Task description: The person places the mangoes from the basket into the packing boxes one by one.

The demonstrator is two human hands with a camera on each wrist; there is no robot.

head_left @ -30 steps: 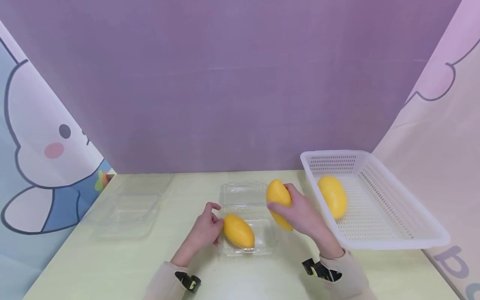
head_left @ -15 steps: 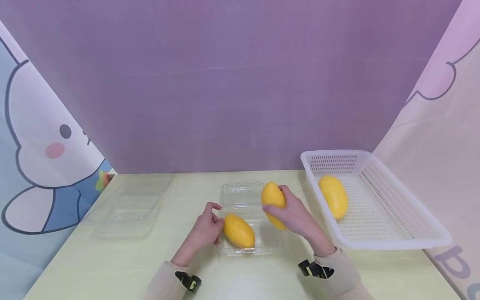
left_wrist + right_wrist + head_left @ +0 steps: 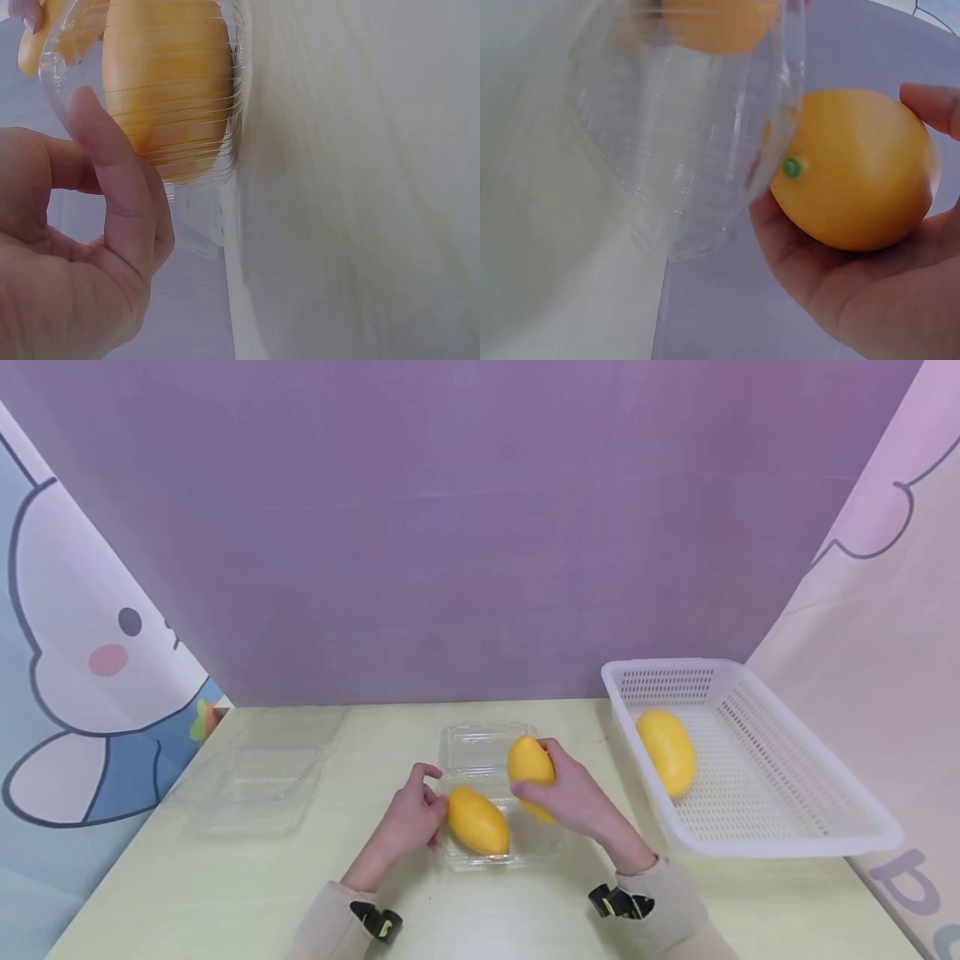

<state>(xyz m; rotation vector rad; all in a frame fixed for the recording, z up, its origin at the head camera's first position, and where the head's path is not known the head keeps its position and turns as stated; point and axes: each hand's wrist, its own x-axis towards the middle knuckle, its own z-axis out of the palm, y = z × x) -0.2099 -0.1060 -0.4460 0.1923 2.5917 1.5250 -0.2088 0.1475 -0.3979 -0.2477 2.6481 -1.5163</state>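
In the head view a clear plastic clamshell box (image 3: 534,843) lies with its lid laid back on the table. One yellow mango (image 3: 477,821) rests in its left part. At the box's left rim is my left hand (image 3: 411,817), which pinches the edge between thumb and bent fingers. My right hand (image 3: 579,793) grips a second mango (image 3: 531,762) over the right side of the box, thumb on the near side. In the right wrist view the held mango (image 3: 855,169) shows its green stem end, partly behind the box's clear wall (image 3: 697,127).
To the right stands a white perforated basket (image 3: 787,843) with another mango (image 3: 666,753) against its left wall. Further clear plastic boxes (image 3: 255,785) lie open at the table's left. A purple panel (image 3: 450,543) rises behind the table.
My right hand has carried its mango leftward and slightly down, from beside the box to over its right part. The left hand has stayed at the rim.
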